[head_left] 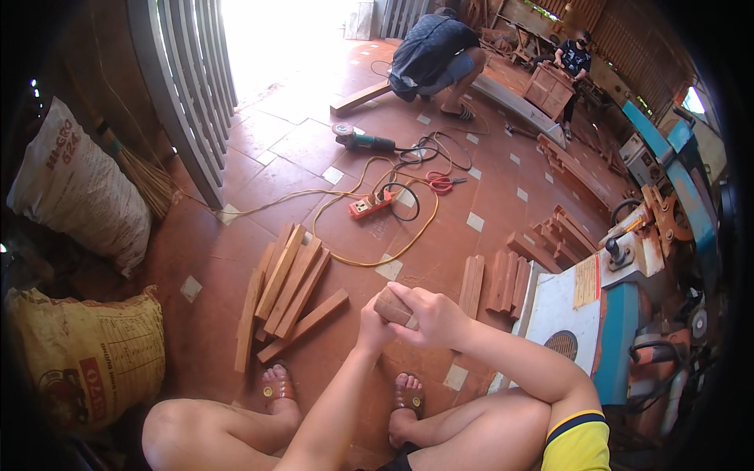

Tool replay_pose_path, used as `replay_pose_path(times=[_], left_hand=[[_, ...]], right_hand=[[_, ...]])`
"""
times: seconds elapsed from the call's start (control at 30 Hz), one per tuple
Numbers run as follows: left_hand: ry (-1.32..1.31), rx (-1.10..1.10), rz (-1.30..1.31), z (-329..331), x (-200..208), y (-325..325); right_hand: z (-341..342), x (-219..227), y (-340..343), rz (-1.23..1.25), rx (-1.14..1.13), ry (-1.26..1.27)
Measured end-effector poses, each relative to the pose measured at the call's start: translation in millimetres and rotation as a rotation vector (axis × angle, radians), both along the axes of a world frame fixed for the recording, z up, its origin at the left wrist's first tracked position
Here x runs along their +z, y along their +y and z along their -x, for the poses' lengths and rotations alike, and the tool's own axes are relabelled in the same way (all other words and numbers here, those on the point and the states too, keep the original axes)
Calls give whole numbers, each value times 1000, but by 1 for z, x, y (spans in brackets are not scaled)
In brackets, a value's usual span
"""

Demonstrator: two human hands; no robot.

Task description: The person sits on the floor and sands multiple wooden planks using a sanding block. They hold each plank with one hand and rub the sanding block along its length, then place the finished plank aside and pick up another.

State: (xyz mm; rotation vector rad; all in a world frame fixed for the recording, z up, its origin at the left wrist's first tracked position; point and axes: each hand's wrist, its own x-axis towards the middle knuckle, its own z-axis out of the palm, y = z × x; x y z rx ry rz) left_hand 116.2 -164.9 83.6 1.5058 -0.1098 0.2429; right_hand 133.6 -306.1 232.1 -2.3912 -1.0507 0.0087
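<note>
Both my hands are closed round a short brown wooden block [394,308], held up in front of my knees. My left hand [375,330] wraps its left side. From the right, my right hand [432,316] grips the block, with its fingers reaching over to the left hand. One face of the wood shows between the hands; how far it extends behind them is hidden. On the tiled floor to the left of my hands lies a loose stack of wooden sticks [292,279], with one stick [304,324] apart at its right side.
Farther out lie an angle grinder [361,141], an orange power strip [370,206], red-handled scissors [444,182] and looping cords. A blue-and-white machine [565,306] stands at right, near more cut wood [509,281]. Sacks [86,353] line the left. One person [436,59] crouches ahead; another [574,59] is farther back.
</note>
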Motion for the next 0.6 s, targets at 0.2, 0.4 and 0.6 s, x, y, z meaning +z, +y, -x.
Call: replay_pose_path(times=[0.2, 0.4, 0.6], left_hand=[[61, -3, 9, -4, -2, 4], [18, 19, -39, -4, -2, -4], [-26, 48, -44, 3, 2, -6]], right_hand=[[-1, -1, 4, 47, -29, 19], [-17, -5, -2, 12, -112, -21], [-13, -4, 2, 1, -67, -22]])
